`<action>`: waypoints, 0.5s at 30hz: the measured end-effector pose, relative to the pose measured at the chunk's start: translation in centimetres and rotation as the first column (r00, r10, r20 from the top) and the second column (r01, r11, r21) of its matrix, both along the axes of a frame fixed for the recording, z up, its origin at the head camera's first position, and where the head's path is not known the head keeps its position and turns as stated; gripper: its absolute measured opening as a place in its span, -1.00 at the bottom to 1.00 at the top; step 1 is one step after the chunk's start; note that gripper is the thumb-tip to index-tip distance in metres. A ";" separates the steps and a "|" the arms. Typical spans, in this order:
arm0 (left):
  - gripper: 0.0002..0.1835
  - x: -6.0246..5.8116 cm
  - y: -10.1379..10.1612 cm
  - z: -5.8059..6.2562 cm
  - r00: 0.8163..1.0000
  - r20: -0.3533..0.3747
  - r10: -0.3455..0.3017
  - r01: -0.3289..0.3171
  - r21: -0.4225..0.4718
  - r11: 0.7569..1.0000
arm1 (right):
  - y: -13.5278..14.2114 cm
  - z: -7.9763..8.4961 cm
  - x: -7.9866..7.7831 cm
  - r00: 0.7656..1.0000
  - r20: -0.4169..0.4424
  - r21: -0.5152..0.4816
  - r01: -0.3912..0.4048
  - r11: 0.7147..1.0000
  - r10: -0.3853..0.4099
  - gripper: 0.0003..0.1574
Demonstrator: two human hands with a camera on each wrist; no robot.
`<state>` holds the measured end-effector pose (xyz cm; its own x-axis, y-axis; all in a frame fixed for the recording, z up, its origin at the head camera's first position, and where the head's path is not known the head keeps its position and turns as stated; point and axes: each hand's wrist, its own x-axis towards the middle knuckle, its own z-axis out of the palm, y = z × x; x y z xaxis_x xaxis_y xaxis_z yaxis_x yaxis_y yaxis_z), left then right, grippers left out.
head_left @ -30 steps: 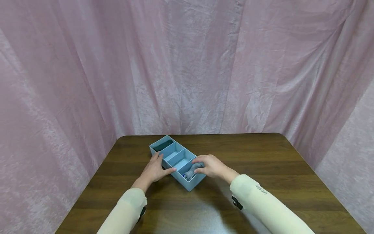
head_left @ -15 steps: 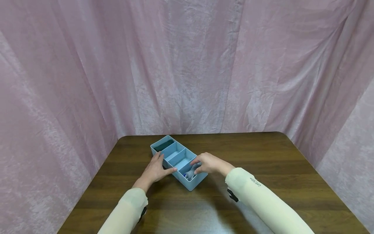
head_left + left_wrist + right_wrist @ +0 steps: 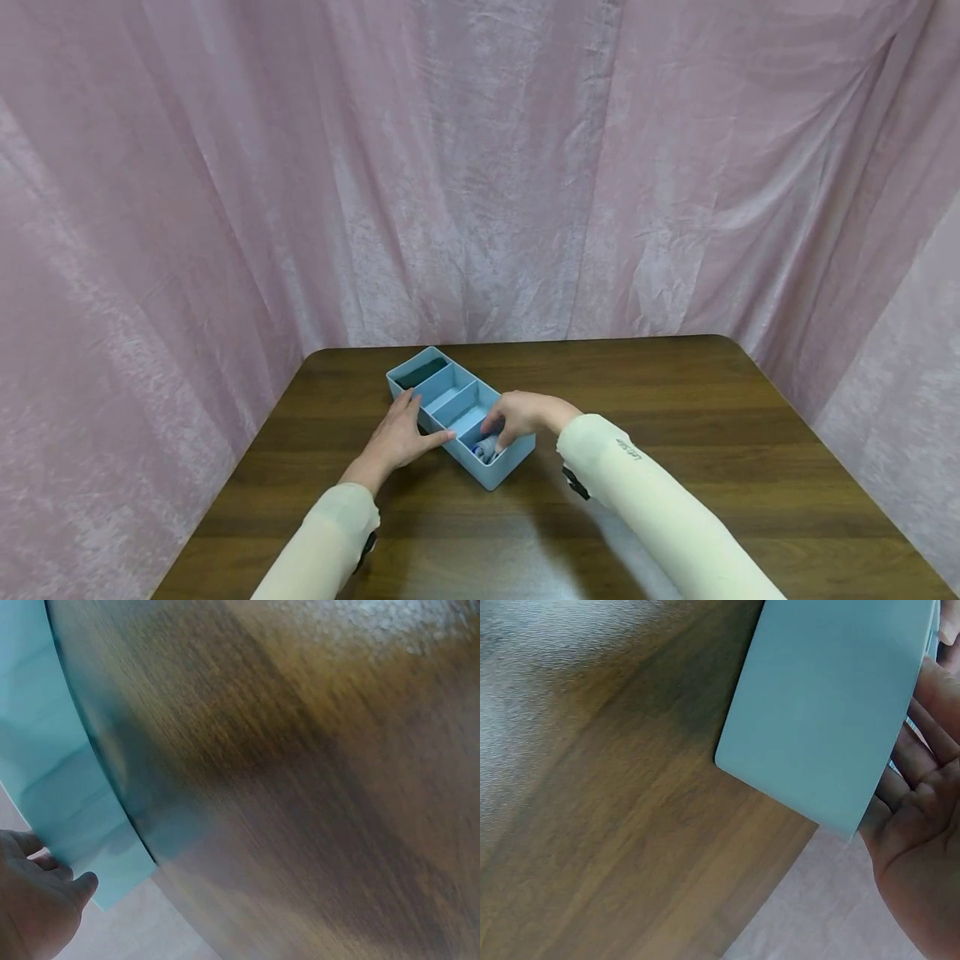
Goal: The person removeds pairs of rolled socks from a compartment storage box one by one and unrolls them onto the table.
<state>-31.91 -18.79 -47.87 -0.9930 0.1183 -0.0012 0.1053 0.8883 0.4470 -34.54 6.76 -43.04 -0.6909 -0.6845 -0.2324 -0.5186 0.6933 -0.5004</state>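
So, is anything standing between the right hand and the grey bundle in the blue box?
Nothing visible. The right hand reaches over the rim of the blue box to the grey bundle; the walls surround the bundle but leave it open above. Whether it is gripped is unclear.

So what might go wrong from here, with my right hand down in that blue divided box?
The gray roll might loosen or catch on a divider, since your right hand works within one walled compartment.
The blue box might slide if bumped: your left hand lies beside its long side, fingers not wrapped round it.
Your grip might be poor; your fingers partly hide the roll, so I can't confirm it.
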 end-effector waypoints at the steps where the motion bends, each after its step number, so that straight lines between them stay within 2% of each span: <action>1: 0.21 0.0 0.0 0.0 1.000 0.001 0.002 -0.002 -0.001 1.000 | -0.1 0.0 0.0 1.000 0.007 0.013 0.007 1.000 -0.008 -0.53; 5: 0.20 0.1 0.1 0.0 1.000 -0.005 0.001 -0.001 0.003 1.000 | -0.7 0.0 0.3 0.999 0.012 0.087 0.036 0.996 -0.038 -0.57; 8: 0.20 0.2 0.1 -0.1 1.000 -0.008 -0.007 0.007 0.003 1.000 | -1.1 -0.3 0.4 0.999 -0.014 0.146 0.041 0.988 -0.040 -0.57; 15: 0.21 0.3 0.2 0.0 1.000 -0.016 0.000 0.000 0.011 1.000 | -1.7 -1.5 0.6 0.995 -0.102 0.138 0.015 0.990 -0.001 -0.60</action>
